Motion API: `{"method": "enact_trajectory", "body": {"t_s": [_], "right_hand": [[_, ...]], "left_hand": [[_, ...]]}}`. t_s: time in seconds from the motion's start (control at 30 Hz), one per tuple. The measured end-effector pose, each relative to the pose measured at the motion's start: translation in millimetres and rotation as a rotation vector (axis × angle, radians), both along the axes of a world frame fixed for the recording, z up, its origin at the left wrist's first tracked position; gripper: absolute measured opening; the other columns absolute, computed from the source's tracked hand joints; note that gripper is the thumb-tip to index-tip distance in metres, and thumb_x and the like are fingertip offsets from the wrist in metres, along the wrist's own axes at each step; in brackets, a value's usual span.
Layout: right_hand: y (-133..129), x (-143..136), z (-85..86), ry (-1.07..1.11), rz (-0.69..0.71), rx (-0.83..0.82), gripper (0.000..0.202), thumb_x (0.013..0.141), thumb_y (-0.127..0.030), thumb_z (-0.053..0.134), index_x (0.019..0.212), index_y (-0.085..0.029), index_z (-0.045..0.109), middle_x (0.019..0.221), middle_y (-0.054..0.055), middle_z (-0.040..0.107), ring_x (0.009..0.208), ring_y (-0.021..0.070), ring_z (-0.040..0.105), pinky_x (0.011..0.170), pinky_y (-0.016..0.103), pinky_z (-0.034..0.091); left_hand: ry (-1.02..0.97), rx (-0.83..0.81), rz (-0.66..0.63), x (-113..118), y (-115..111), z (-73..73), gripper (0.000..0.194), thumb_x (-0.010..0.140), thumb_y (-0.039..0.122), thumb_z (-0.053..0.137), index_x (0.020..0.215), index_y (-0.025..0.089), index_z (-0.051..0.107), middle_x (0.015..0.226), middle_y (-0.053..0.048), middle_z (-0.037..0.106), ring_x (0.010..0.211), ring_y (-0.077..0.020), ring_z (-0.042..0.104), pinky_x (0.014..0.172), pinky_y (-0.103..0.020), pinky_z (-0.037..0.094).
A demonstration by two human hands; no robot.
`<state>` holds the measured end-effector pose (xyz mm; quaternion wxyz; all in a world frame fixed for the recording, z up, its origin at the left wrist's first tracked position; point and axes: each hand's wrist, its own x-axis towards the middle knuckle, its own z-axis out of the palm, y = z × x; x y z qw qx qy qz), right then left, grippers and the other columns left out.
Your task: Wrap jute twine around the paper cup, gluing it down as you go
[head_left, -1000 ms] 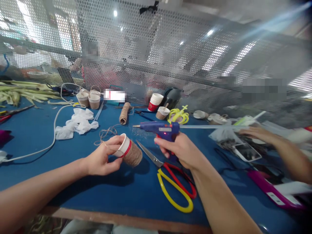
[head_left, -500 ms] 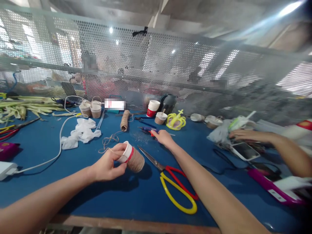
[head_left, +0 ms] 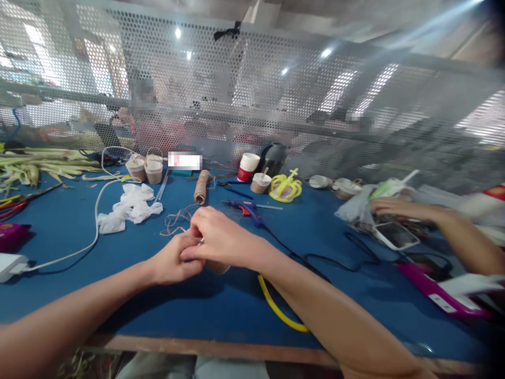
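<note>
My left hand (head_left: 175, 259) is closed around a paper cup wrapped in brown twine (head_left: 218, 267); only the cup's wrapped lower end shows below my fingers. Over the cup's rim lies my right hand (head_left: 221, 237), fingers bent and pressed together against my left fingers. What they pinch is hidden. Loose twine (head_left: 173, 221) trails on the table beyond my hands, near a twine roll (head_left: 201, 188). A blue hot glue gun (head_left: 249, 211) with an orange trigger rests just past my right hand. My right forearm covers most of the scissors, leaving a yellow handle (head_left: 276, 305).
At the back stand twine-wrapped cups (head_left: 153, 169), red-and-white paper cups (head_left: 248, 167) and a yellow crown-shaped piece (head_left: 285, 187). White plastic (head_left: 132, 205) and a white cable (head_left: 98, 226) lie left. Another person's hand (head_left: 394, 207) is at a plastic bag on the right.
My right hand has let go of the glue gun and moved left and nearer, onto the cup. The left hand still holds the cup in about the same place.
</note>
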<state>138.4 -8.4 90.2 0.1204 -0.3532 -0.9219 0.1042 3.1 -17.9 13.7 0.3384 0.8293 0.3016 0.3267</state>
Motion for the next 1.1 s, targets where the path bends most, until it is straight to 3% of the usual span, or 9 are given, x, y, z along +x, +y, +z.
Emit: {"method": "enact_trajectory", "body": {"t_s": [0.07,0.17,0.3,0.43,0.77,1.1], "right_hand": [[-1.6,-1.9,-1.9,0.037,-0.026,0.003,0.016,0.067,-0.026,0.065,0.064,-0.014,0.054,0.074,0.004,0.054,0.073,0.0161,0.049,0.064,0.028,0.04],[-0.9,6.4,-0.5,0.261,-0.086,-0.024,0.009,0.071,-0.013,0.057,0.064,-0.015,0.054,0.079,0.004,0.057,0.077,0.0143,0.052,0.072,0.027,0.04],[-0.6,27.1,0.1,0.538,-0.229,-0.148,0.009,0.075,-0.023,0.055,0.07,-0.015,0.055,0.078,0.003,0.06,0.073,0.0134,0.055,0.071,0.028,0.043],[-1.9,41.8,-7.8,0.658,-0.288,-0.234,0.013,0.075,-0.028,0.055,0.072,-0.015,0.055,0.075,0.003,0.06,0.069,0.0127,0.055,0.069,0.028,0.045],[-3.1,41.7,-17.6,0.717,-0.31,-0.296,0.014,0.074,-0.029,0.055,0.072,-0.016,0.054,0.073,0.002,0.058,0.066,0.0116,0.053,0.064,0.027,0.045],[-2.2,41.9,-27.1,0.732,-0.35,-0.407,0.018,0.073,-0.034,0.056,0.072,-0.015,0.053,0.07,0.0,0.055,0.061,0.0103,0.049,0.061,0.026,0.042]], "left_hand": [[-0.024,-0.069,0.013,-0.6,-0.4,-0.5,0.01,0.068,0.013,0.046,0.058,0.012,0.047,0.058,0.002,0.046,0.055,-0.0093,0.042,0.055,-0.021,0.04],[-0.099,-0.132,0.027,-2.6,-1.6,1.1,0.013,0.074,0.021,0.047,0.069,0.011,0.052,0.069,-0.001,0.05,0.064,-0.0119,0.045,0.062,-0.023,0.041],[-0.202,-0.204,-0.038,-4.7,-3.7,5.7,0.023,0.078,0.03,0.046,0.08,0.01,0.057,0.087,-0.007,0.053,0.076,-0.0156,0.049,0.071,-0.026,0.042],[-0.248,-0.193,-0.059,-4.3,-6.1,9.3,0.022,0.079,0.028,0.047,0.083,0.009,0.057,0.096,-0.008,0.053,0.085,-0.0182,0.05,0.077,-0.026,0.042],[-0.224,-0.122,-0.084,-3.1,-9.6,13.4,0.019,0.078,0.02,0.047,0.088,0.008,0.059,0.101,-0.01,0.054,0.089,-0.0189,0.051,0.081,-0.026,0.042],[-0.241,0.011,-0.093,-3.9,-13.1,13.4,0.014,0.077,0.014,0.047,0.08,0.009,0.059,0.099,-0.011,0.055,0.093,-0.0195,0.051,0.086,-0.028,0.039]]}}
